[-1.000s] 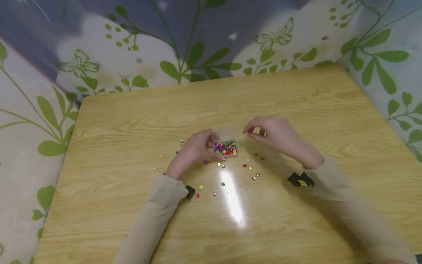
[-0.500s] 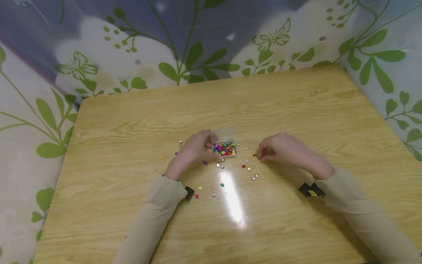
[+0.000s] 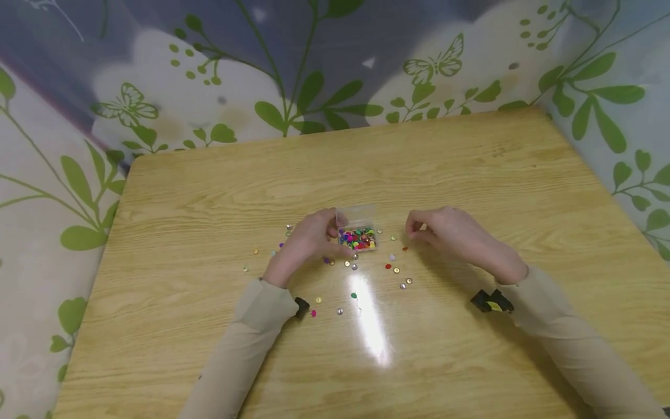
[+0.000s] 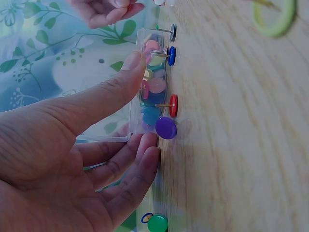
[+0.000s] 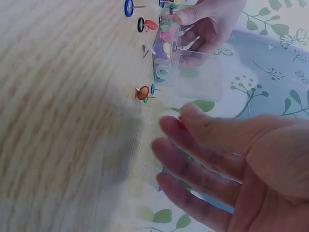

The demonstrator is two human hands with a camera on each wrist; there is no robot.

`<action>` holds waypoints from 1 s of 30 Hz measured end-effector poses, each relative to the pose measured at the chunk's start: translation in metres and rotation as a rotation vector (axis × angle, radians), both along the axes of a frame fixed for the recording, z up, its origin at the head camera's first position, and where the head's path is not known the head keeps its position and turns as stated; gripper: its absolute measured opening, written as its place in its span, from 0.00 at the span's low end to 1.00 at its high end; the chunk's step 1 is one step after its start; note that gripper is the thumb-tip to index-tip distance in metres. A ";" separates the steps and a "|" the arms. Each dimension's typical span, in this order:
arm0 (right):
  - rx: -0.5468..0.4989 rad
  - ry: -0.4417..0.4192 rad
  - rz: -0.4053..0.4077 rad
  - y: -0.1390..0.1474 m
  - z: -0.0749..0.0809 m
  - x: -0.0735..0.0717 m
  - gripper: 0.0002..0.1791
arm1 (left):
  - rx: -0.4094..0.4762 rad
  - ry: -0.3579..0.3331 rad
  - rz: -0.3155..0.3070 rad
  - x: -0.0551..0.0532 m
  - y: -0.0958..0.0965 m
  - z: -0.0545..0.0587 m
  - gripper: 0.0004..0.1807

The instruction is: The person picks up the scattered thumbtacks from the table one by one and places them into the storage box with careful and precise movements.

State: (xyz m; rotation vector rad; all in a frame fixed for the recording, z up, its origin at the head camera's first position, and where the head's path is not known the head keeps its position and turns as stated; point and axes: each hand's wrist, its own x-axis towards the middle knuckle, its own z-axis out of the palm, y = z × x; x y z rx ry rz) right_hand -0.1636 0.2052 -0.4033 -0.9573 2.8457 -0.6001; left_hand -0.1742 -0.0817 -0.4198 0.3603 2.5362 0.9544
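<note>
A small clear plastic box point(image 3: 370, 249), its hinged lid point(image 3: 359, 215) standing up, holds many coloured thumbtacks. At its left side my left hand point(image 3: 311, 235) grips it, thumb at the front and fingers behind, as the left wrist view shows. To the right of the box my right hand point(image 3: 455, 235) hovers just above the table. Between its thumb and index fingertip it pinches a red thumbtack point(image 5: 181, 122), mostly hidden by the fingers. Another red thumbtack point(image 3: 405, 249) lies on the table just below those fingertips.
Loose thumbtacks are scattered around the box on the wooden table point(image 3: 251, 361), among them a pink one point(image 3: 313, 313), a green one point(image 3: 353, 295) and a silver one point(image 3: 339, 311). Leaf-patterned walls stand behind and beside the table.
My right hand has come down and right from beside the lid to the table, picked up a red thumbtack and risen slightly. The left hand has stayed on the box.
</note>
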 end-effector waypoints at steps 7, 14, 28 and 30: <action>-0.029 0.039 0.015 -0.009 0.004 -0.001 0.08 | -0.004 0.006 0.004 0.001 0.000 0.001 0.35; -0.042 0.071 0.035 -0.022 0.010 -0.004 0.06 | -0.008 0.008 0.001 0.001 -0.001 0.001 0.36; -0.092 0.170 0.096 -0.058 0.020 -0.009 0.08 | -0.022 0.013 -0.015 0.000 -0.001 0.001 0.36; -0.104 0.171 0.099 -0.061 0.019 -0.009 0.09 | -0.029 0.014 -0.018 0.000 0.000 0.002 0.37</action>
